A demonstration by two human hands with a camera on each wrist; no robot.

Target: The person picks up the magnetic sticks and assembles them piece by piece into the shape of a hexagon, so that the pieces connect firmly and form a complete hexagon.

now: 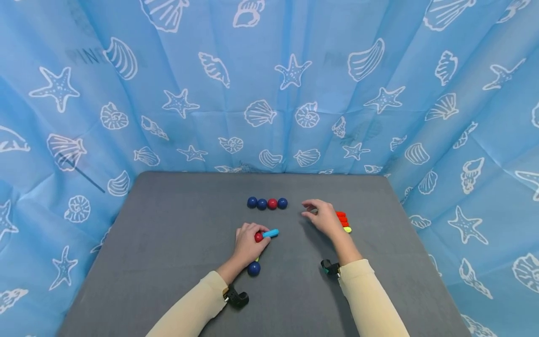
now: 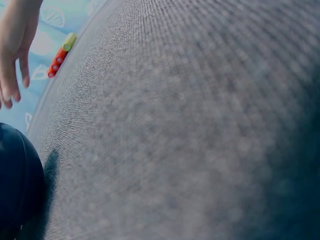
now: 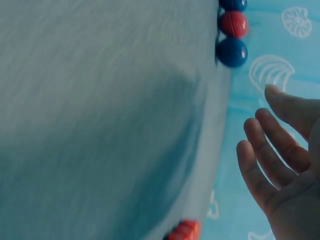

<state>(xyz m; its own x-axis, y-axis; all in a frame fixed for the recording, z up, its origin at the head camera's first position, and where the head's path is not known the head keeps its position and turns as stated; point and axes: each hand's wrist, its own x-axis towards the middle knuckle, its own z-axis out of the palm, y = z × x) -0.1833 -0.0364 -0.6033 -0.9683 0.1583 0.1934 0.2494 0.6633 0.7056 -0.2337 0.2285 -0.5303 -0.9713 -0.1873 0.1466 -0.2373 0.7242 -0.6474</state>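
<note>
My left hand point(image 1: 246, 244) holds a red ball point(image 1: 258, 237) between thumb and fingers. A light-blue rod point(image 1: 271, 233) sticks out from that ball to the right. Below the palm, a bit of yellow-green rod point(image 1: 257, 259) shows above a dark blue ball point(image 1: 253, 268); the hand covers the rest of it. In the left wrist view, the dark blue ball point(image 2: 19, 180) looms large at the left edge. My right hand point(image 1: 323, 217) is raised over the table with thumb and fingers apart, nothing between them. Its fingers point(image 3: 265, 155) spread loosely in the right wrist view.
Beyond the hands lies a row of balls, dark blue ones with one red ball point(image 1: 272, 203) among them. Several red rods point(image 1: 343, 219) and a yellow-green rod point(image 1: 347, 230) lie beside my right hand. The grey table point(image 1: 181, 210) backs onto a blue curtain point(image 1: 269, 84).
</note>
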